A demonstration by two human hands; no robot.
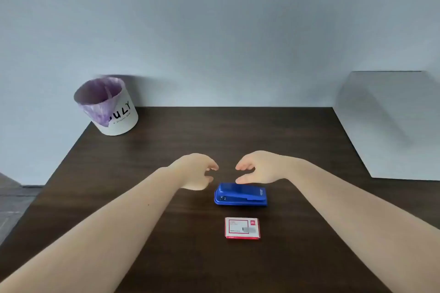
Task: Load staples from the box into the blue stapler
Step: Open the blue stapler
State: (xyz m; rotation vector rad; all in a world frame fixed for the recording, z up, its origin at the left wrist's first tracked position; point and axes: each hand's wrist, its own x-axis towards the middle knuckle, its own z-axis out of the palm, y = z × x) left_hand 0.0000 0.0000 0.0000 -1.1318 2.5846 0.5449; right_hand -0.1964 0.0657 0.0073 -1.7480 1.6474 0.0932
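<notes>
A blue stapler (240,194) lies closed on the dark wooden table (166,140), near the middle. Just in front of it, closer to me, sits a small red and white staple box (242,227), closed and flat. My left hand (195,171) hovers to the left of and a little beyond the stapler, fingers curled apart and holding nothing. My right hand (257,167) hangs right above the stapler's far edge, its fingers spread and empty. Whether its thumb touches the stapler I cannot tell.
A white paper bin (107,107) with a purple liner stands at the table's far left corner. A grey box-like block (392,123) borders the table's right side. A wall rises right behind the table.
</notes>
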